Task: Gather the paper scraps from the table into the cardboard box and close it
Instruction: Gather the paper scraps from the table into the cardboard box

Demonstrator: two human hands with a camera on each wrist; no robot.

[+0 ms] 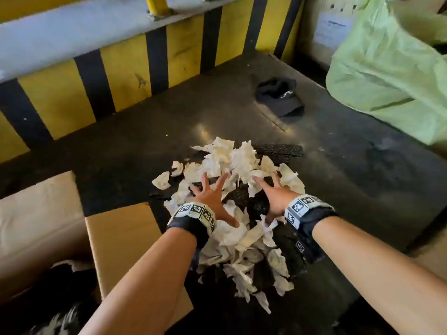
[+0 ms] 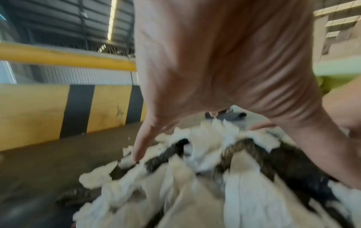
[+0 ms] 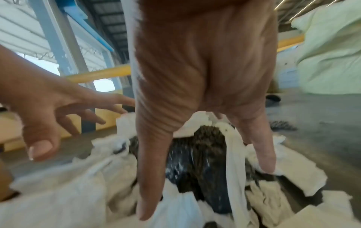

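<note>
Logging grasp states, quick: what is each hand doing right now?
Left hand: open, fingers spread over the paper scraps, gripping nothing.
Right hand: open, fingers spread on the scraps, gripping nothing.

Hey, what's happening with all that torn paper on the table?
A person is clearing it up. Both hands, left hand and right hand, reach with spread fingers over the heap of paper scraps mixed with dark bits; neither grips anything yet. The cardboard box sits open at the left, with some scraps already inside. Most of the pile is still on the table.
</note>
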